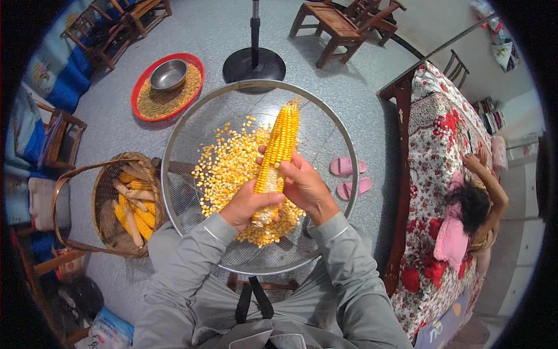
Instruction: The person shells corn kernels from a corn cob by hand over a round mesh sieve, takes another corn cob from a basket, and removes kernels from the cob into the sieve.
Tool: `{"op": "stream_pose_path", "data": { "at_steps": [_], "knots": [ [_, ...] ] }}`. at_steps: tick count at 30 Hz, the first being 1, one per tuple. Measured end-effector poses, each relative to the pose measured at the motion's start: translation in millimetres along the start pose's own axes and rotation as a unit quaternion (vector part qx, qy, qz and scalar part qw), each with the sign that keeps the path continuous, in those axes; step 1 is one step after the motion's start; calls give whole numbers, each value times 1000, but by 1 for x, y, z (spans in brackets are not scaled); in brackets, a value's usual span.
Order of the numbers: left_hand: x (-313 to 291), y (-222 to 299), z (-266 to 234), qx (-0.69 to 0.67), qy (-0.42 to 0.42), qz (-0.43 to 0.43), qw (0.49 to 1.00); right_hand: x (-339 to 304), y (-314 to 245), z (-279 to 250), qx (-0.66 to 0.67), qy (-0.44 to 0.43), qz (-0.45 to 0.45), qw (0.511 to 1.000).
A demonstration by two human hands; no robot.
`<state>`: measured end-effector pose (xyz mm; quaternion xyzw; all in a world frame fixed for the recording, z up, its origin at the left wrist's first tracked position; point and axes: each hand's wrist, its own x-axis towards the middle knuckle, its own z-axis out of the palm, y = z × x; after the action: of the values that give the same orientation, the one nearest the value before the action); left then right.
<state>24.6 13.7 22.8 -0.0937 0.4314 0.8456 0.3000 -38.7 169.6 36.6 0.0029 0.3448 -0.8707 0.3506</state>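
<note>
nearest are two grey sleeves point(195, 256), and past them one round wire-mesh tray point(244, 256) with a metal rim, above a blue-grey floor point(203, 35). over the tray is one corn cob point(282, 131), tilted, its tip pointing away. the left hand point(250, 205) has its grip wrapped around the lower, partly bared end; the right hand point(307, 189) has its grip closed on the cob's side higher up, thumb pressed to the kernels. loose kernels point(224, 168), too many to count, lie heaped on the mesh.

to the left stands one woven basket point(104, 200) of yellow cobs and pale stripped ones, overlapping too much to count. to the right are two pink slippers point(344, 166). one bed with a red-flowered cover point(427, 186) runs along that side, and one other person point(469, 206) lies on it, an arm raised.

beyond the tray come one red basin point(154, 118) of grain holding one metal bowl point(168, 75), then one black round stand point(238, 65). farthest, at the upper right, are two wooden chairs point(334, 26).
</note>
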Motion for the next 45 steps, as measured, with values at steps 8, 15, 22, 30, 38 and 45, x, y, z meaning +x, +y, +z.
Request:
{"op": "stream_pose_path", "data": {
  "at_steps": [8, 15, 22, 30, 38, 45],
  "knots": [
    [8, -11, 0, 165, 73, 102, 978, 1, 9, 1, -85, 12, -20, 996],
    [4, -8, 2, 129, 87, 61, 986, 3, 8, -3, -112, 17, -8, 994],
    [4, -7, -1, 77, 55, 27, 995, 2, 10, -3, -121, -15, -32, 992],
    [8, -13, -1, 80, 60, 43, 994, 6, 12, -8, -106, 35, -14, 994],
    [5, -6, 1, -14, 32, -1, 999, 0, 6, -6, -82, -5, -29, 996],
    [5, -10, 2, -5, 29, -3, 1000, 4, 6, -13, -37, 20, 8, 999]
  ]
}}
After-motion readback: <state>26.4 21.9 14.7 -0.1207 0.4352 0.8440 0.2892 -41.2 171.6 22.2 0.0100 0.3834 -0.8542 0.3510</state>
